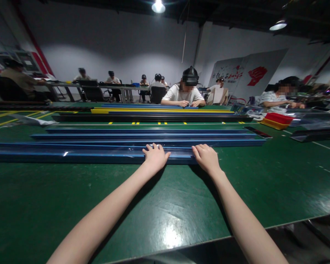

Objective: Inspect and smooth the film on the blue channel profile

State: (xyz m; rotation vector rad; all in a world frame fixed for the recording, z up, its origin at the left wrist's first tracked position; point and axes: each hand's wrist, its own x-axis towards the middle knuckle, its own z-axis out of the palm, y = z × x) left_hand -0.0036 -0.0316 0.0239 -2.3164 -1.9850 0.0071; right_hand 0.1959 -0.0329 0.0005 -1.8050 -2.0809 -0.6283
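Note:
A long dark blue channel strip [85, 154] lies across the green table [143, 209], nearest to me. My left hand [155, 157] rests on it near its right part, with the fingers spread over the far edge and the thumb out to the right. At the strip's right end is my right hand [206, 157], its fingers pressed together and curled over the end. Clear film-like material shows on the strip between the hands. Just beyond, more blue strips [143, 136] lie side by side.
Farther back lie a yellow strip [159, 110] and a black strip [154, 118]. A dark flat device [257, 132] is right of the blue strips. Red and yellow trays [276, 120] stand at the right. A person [183, 91] sits opposite; others sit around.

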